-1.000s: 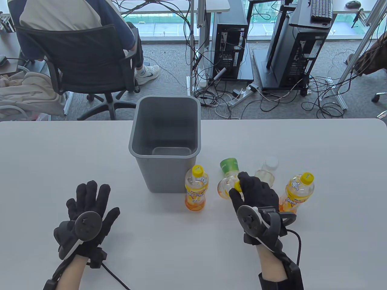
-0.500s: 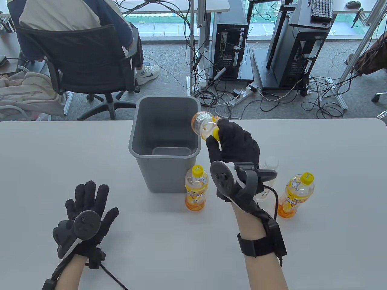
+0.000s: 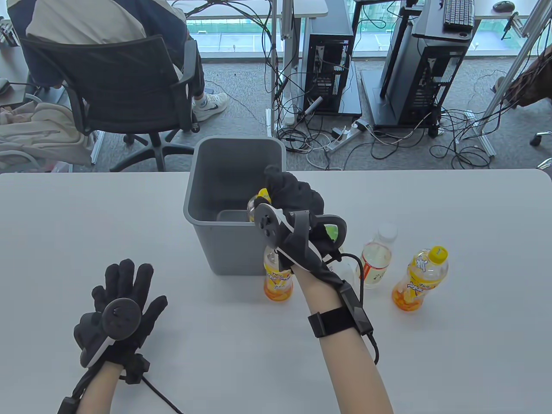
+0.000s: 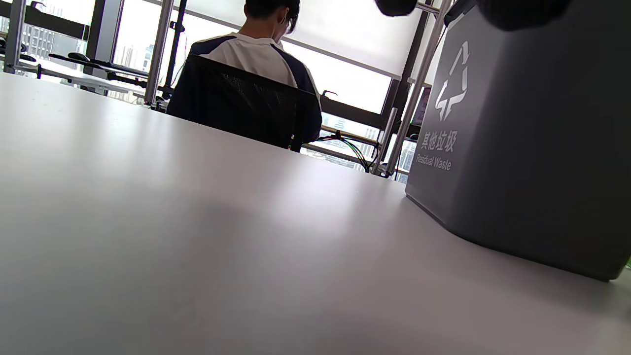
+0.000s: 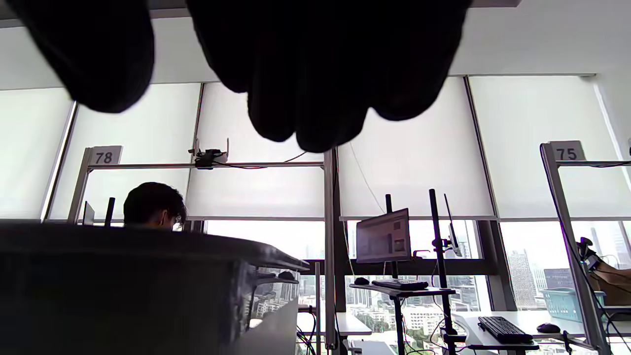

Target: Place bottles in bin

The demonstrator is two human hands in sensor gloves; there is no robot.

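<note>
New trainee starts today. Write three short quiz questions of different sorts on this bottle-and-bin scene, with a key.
1. True or false: the left hand holds a bottle.
2. Multiple choice: the yellow-capped bottle that the right hand holds is (A) standing on the table, (B) over the opening of the grey bin, (C) lying beside the left hand.
3. Fill in: the bottle standing between the right forearm and the orange bottle at far right has a ____ cap.

Key: 1 false, it rests flat on the table, fingers spread. 2 B. 3 white.
</note>
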